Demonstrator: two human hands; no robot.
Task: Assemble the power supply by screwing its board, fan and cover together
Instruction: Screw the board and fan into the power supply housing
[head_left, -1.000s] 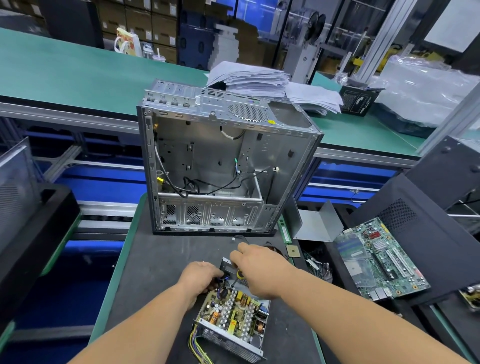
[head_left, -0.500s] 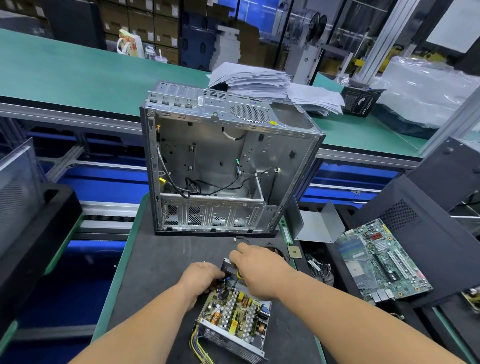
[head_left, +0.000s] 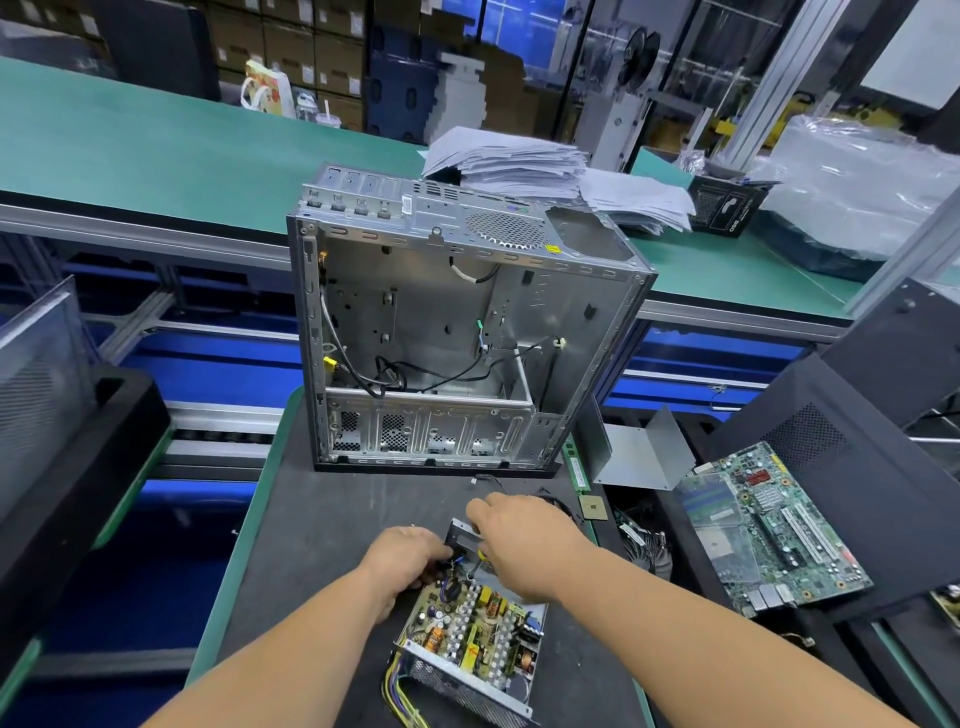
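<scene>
Head view | left hand, right hand grip power supply far edge | case beyond

Both of your forearms are bare from the lower edge of the view up to the wrists; no sleeve, cuff or glove shows on either. Your left grip is uncovered, and so is your right grip, just beside it. Neither wrist carries a watch, strap or band. A small pale glint sits on top of your left grip near the knuckles; whether it is a ring cannot be told.
</scene>
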